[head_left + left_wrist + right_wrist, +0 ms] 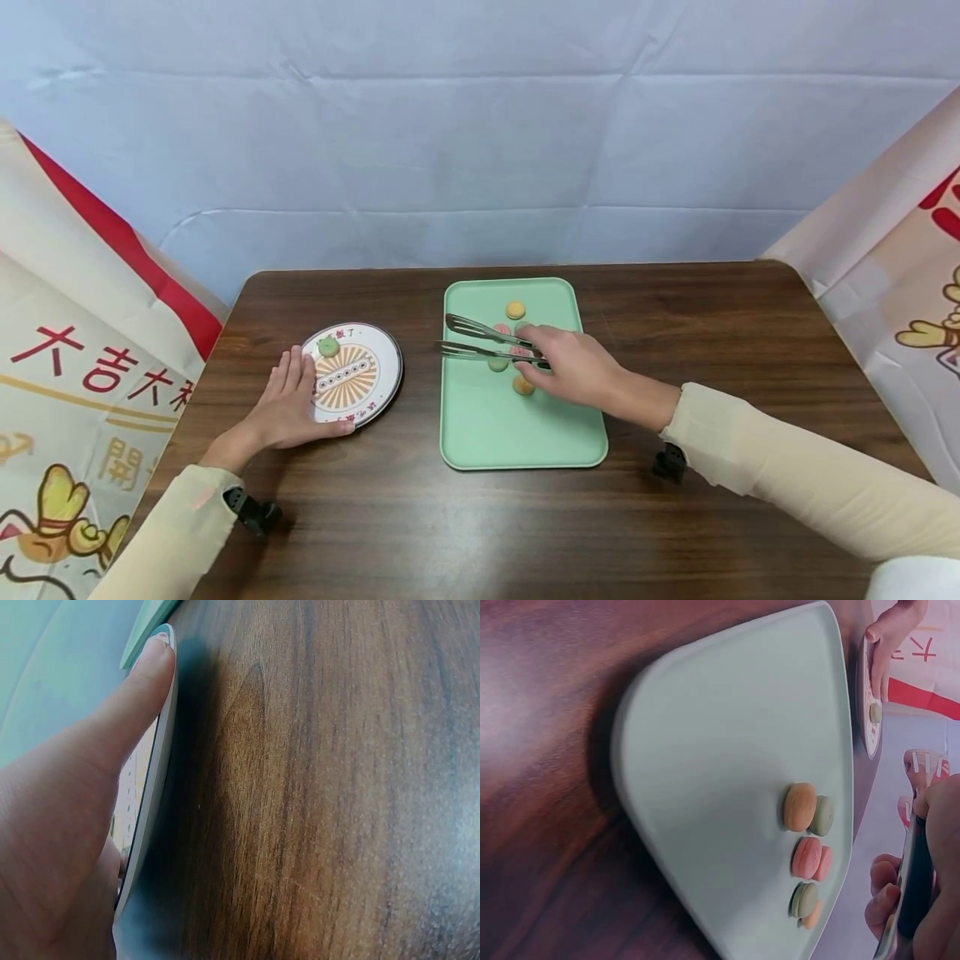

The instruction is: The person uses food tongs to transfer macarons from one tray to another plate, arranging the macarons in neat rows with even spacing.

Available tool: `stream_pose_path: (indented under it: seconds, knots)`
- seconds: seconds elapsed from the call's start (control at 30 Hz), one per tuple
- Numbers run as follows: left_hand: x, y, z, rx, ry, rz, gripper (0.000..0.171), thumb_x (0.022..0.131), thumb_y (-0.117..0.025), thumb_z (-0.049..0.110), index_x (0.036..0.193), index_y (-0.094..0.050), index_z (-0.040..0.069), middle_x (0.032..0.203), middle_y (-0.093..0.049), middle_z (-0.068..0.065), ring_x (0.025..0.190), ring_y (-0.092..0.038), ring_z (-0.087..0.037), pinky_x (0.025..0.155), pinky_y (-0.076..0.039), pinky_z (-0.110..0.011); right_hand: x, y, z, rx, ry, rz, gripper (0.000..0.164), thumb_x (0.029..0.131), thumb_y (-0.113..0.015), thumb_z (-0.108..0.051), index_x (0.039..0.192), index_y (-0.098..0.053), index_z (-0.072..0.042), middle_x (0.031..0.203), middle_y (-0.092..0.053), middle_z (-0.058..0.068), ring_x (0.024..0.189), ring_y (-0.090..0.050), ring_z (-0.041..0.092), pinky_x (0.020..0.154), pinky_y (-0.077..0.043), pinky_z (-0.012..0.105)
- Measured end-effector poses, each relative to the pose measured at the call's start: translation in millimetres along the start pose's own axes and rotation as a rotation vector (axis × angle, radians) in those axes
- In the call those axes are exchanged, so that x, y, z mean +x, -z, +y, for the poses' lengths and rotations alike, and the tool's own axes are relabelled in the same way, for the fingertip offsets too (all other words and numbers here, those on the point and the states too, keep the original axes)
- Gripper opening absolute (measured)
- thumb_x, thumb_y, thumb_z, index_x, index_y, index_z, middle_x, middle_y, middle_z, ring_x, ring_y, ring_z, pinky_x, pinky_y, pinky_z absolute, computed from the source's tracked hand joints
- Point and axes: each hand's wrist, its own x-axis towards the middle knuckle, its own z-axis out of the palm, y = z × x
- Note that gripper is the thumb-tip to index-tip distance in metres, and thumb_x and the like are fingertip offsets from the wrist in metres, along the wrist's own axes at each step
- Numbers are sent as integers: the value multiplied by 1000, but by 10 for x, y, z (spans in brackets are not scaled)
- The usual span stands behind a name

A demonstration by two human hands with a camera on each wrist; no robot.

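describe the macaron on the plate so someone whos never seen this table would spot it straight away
On the brown wooden table, look left of the pale green tray to a round white plate with orange rays. The green macaron sits toward the plate's far-left edge. It is the plate's only macaron; the other macarons are on the tray.

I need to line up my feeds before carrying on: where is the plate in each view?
Head: plate left of centre, the left hand at its left and near edges.
Left wrist: plate seen edge-on, a narrow pale strip just right of the left hand.
Right wrist: plate at upper right, foreshortened, with a green macaron on it.
Shared landmark: the left hand, at the plate in all three.
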Motion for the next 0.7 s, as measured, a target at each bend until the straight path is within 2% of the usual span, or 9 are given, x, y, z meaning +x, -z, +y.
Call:
stream_pose_path:
  seconds: [0.03,0.23,0.4,0.7]
  knots:
    - [-3,1,3,1,1,-1,146,74,-68,82,155,3,-16,163,19,-33,150,17,-49,119,4,-65,-16,4,6,-1,-3,0,41,98,-68,-29,131,-62,-5,121,-71,10,97,-70,21,71,-57,40]
    - [-17,17,23,2,1,1,146,74,-68,82,155,3,-16,162,19,-33,150,17,-49,119,5,-64,-106,28,33,14,-24,-6,43,98,-67,-29,134,-62,-5,126,-69,12,102,-70,24,76,-58,44]
    - [-24,27,34,-1,-2,4,146,73,-68,82,155,3,-16,162,18,-34,150,16,-50,119,4,-65,-164,31,70,6,-30,-6,43,98,-68,-30,133,-62,-5,124,-70,12,100,-71,23,75,-58,44]
    - [-19,23,30,2,6,-6,146,73,-67,83,155,4,-16,162,20,-33,150,17,-49,119,5,-65,-276,28,161,-9,-23,15,39,96,-70,-26,129,-64,-5,119,-71,9,85,-69,17,65,-56,38]
